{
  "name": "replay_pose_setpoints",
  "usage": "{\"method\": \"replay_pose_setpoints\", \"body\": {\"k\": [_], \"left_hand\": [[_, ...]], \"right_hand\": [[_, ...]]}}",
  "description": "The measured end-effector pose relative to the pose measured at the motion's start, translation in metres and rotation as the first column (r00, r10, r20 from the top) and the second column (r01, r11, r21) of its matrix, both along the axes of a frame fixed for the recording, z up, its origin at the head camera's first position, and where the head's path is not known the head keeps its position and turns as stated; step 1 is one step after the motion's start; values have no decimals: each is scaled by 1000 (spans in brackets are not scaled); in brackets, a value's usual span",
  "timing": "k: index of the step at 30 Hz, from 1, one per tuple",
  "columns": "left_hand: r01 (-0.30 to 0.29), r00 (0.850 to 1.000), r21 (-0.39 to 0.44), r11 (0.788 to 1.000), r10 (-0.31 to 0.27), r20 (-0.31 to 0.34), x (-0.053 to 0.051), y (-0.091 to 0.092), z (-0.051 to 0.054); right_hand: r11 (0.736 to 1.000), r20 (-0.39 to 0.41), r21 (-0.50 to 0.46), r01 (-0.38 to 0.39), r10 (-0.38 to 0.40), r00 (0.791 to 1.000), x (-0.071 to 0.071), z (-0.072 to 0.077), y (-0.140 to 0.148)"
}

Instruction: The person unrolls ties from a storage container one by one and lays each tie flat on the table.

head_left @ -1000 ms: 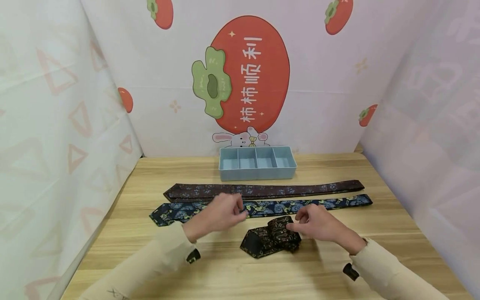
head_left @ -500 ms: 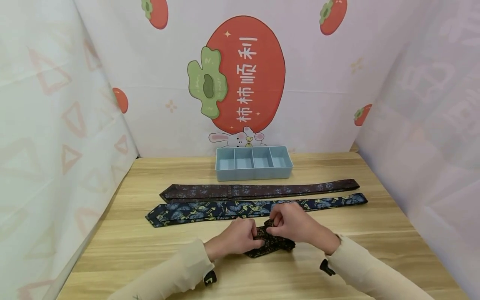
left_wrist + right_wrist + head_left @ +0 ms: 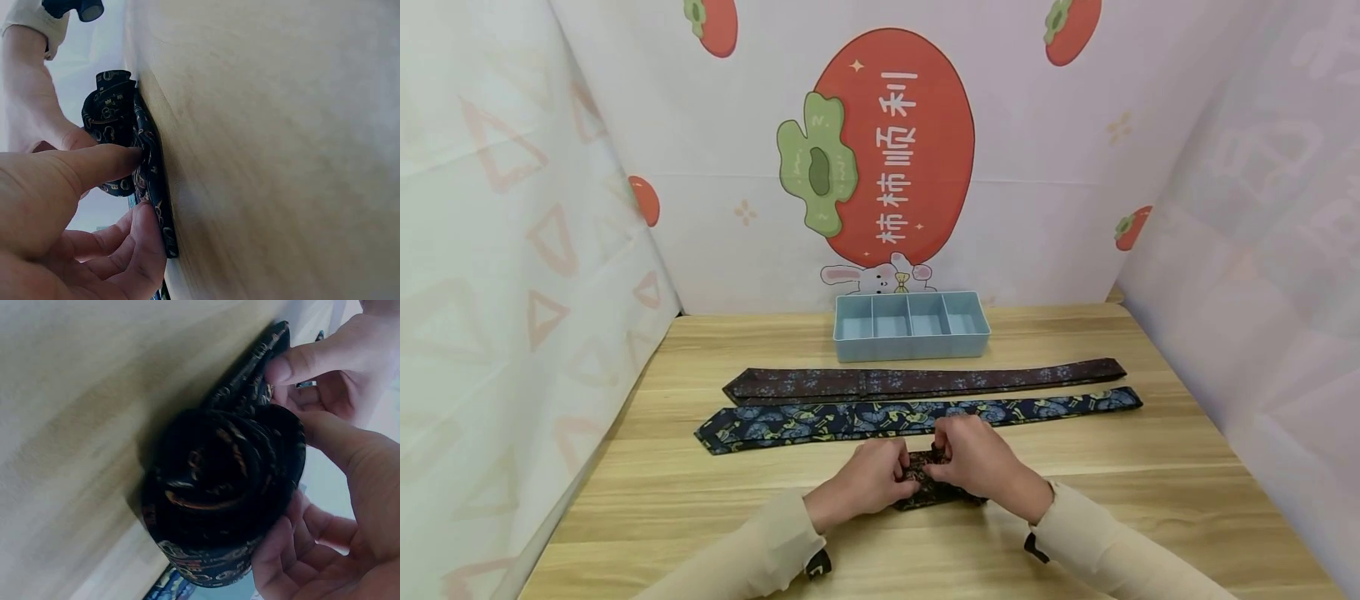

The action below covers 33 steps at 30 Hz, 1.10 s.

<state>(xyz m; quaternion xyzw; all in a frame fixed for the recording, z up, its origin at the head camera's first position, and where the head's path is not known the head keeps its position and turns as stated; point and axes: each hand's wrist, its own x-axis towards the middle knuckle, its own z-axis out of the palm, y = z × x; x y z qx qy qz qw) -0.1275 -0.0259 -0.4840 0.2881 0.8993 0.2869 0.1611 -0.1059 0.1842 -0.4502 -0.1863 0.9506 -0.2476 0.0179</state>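
A black necktie (image 3: 925,493) with small gold and red figures lies partly rolled up near the front of the table. In the right wrist view its thick coil (image 3: 212,487) stands on edge, and a flat end runs off beyond it. My right hand (image 3: 983,460) holds this coil between thumb and fingers. At the flat end, my left hand (image 3: 861,478) pinches the cloth, thumb on one side and fingertips on the other, as the left wrist view shows. Both hands cover much of the tie in the head view.
Beyond the hands, a navy necktie (image 3: 835,422) with blue and yellow figures lies stretched out. A dark maroon floral necktie (image 3: 925,382) lies parallel behind it. Farther back stands a light blue four-compartment box (image 3: 912,347), before a printed cloth backdrop (image 3: 1037,242).
Both hands have come down and closer together onto the black tie. My left hand now pinches its flat end and my right hand holds the coil; earlier the left was off it.
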Motion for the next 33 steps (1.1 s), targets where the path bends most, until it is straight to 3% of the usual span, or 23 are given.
{"method": "replay_pose_setpoints", "body": {"k": [6, 21, 33], "left_hand": [[1, 1000, 48, 999, 0, -13, 1, -3, -2], [-5, 1000, 90, 996, 7, -22, 3, -6, -3], [-11, 1000, 75, 997, 11, 1, -2, -14, -5]], "right_hand": [[998, -9, 8, 58, -58, 998, 2, -2, 6], [995, 48, -47, 92, -90, 995, 5, 11, 42], [978, 195, -50, 203, -190, 962, 9, 19, 80]]}}
